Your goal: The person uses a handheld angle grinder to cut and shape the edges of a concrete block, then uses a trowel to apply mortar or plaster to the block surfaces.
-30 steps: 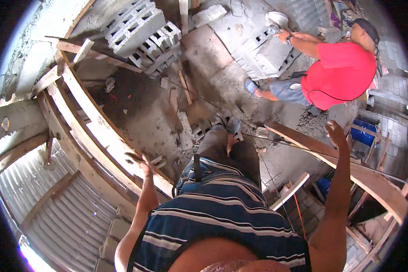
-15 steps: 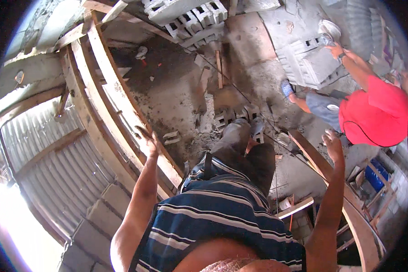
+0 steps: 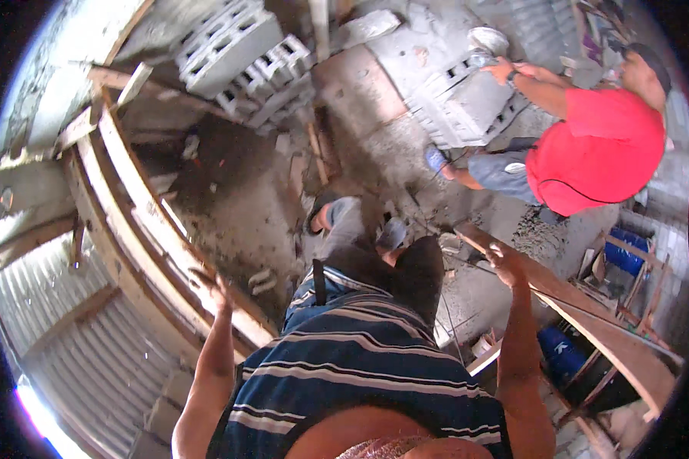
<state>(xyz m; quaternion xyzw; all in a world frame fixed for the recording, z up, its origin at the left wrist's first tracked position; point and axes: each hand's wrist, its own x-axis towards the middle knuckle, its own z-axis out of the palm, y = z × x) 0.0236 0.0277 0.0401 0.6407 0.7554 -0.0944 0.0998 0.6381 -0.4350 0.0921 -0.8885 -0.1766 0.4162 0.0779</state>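
Along my left side, a slatted timber frame curves through the fisheye view, its long rails running from the upper left toward my hip. My left grip lies over the innermost rails, palm down, fingers spread and loosely extended rather than closed round the wood; how firmly it bears on them, I cannot tell. Opposite, my right grip is half open, fingers bent, over the near end of a broad wooden plank that slants to the lower right. Contact there is uncertain, and the palm is hidden from me. Both forearms reach forward past my striped shirt. My feet are apart on the rubble-strewn floor, between frame and plank. Ahead: one stack of hollow concrete blocks at upper left, and a second block stack at upper right, beside which a co-worker in a red shirt bends, arms extended over it. Corrugated metal sheeting stands outside the frame; a blue container sits beyond the plank.
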